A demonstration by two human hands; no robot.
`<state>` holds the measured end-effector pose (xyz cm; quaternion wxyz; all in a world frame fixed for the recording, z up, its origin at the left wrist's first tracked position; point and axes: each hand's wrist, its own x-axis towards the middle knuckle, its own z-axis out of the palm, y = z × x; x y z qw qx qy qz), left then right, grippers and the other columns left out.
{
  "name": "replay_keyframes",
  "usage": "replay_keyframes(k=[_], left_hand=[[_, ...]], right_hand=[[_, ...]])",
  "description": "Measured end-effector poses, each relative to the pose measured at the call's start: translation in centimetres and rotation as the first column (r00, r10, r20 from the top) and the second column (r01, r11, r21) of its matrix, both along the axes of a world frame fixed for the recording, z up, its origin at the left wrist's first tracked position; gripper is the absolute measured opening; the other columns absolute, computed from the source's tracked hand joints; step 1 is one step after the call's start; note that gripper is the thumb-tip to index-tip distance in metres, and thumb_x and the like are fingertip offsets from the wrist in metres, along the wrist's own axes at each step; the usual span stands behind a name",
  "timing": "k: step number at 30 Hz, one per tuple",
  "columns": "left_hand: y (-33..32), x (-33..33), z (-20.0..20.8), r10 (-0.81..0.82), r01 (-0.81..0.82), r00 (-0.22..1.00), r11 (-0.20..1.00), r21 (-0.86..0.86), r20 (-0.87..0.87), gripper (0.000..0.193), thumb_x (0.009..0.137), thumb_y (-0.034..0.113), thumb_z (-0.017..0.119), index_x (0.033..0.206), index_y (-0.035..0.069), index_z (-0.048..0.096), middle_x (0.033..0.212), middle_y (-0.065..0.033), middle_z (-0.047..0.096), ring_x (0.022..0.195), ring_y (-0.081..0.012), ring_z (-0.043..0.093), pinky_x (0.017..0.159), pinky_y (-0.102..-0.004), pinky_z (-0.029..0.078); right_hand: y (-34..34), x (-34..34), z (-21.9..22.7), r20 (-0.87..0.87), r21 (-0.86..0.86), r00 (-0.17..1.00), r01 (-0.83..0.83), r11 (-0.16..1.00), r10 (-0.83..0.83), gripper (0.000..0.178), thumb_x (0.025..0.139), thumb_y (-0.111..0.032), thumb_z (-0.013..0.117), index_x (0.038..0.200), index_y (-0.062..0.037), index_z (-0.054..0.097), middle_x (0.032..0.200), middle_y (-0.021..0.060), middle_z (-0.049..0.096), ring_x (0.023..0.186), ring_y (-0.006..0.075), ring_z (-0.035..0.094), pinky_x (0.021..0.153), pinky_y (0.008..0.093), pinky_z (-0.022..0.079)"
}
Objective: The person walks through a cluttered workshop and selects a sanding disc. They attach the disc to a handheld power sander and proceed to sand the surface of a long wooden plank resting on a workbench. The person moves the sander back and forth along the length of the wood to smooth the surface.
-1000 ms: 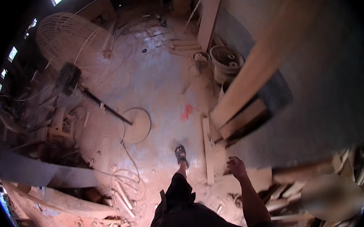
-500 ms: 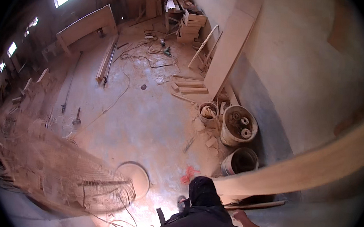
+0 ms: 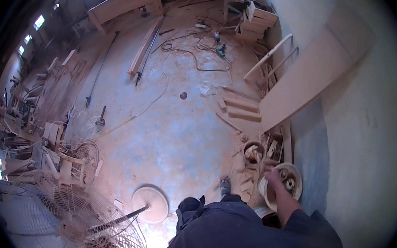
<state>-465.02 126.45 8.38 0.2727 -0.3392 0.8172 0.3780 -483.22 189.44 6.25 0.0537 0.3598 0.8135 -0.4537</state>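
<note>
My right arm reaches forward from a dark sleeve, and my right hand (image 3: pixel 274 177) is over the left rim of a large pale bucket (image 3: pixel 268 199). Its fingers are small and unclear, so whether they grip the rim or anything else does not show. Round, hub-like parts (image 3: pixel 290 183) lie inside that bucket. Just beyond the hand stands a smaller bucket (image 3: pixel 246 149) with pale scraps in it, beside narrow wood offcuts (image 3: pixel 272 147). Another bucket (image 3: pixel 262 212) is partly hidden by my body. My left hand is out of view.
A wide board (image 3: pixel 301 78) leans on the right wall. At lower left stands a caged fan (image 3: pixel 74 226) near a round disc-shaped base (image 3: pixel 154 196). Cables (image 3: pixel 190 52), a green power tool (image 3: pixel 220 50) and long timber (image 3: pixel 144 48) lie on the dusty floor.
The view has shifted, with the buckets nearer my right side. My right hand has gone from low beside a long board to the large bucket. That long board is no longer visible.
</note>
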Motion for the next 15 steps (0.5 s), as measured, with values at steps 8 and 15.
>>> replay_keyframes(k=[8, 15], left_hand=[[8.1, -21.5, -1.9, 0.008, -0.008, 1.0, 0.999, 0.048, 0.014, 0.046, 0.082, 0.019, 0.065, 0.118, -0.009, 0.065, 0.097, -0.0248, 0.07, 0.085, -0.0329, 0.07, 0.072, -0.0427, 0.056], [9.5, -48.9, -9.5, -0.236, 0.233, 0.963, 0.972, 0.04, 0.132, 0.046, 0.081, 0.017, 0.065, 0.117, -0.011, 0.065, 0.096, -0.0243, 0.07, 0.082, -0.0313, 0.071, 0.07, -0.0414, 0.056]], right_hand=[[8.4, -36.9, 10.2, -0.282, -0.023, 0.937, -0.219, 0.976, 0.203, 0.048, 0.078, -0.007, 0.062, 0.126, -0.0003, 0.063, 0.101, 0.0134, 0.072, 0.093, 0.0208, 0.07, 0.081, 0.0335, 0.056], [10.3, -35.9, -1.0, 0.392, 0.168, 0.826, -0.497, 0.851, 0.405, 0.022, 0.079, -0.016, 0.063, 0.094, -0.001, 0.071, 0.092, 0.0255, 0.07, 0.088, 0.041, 0.069, 0.073, 0.0487, 0.054]])
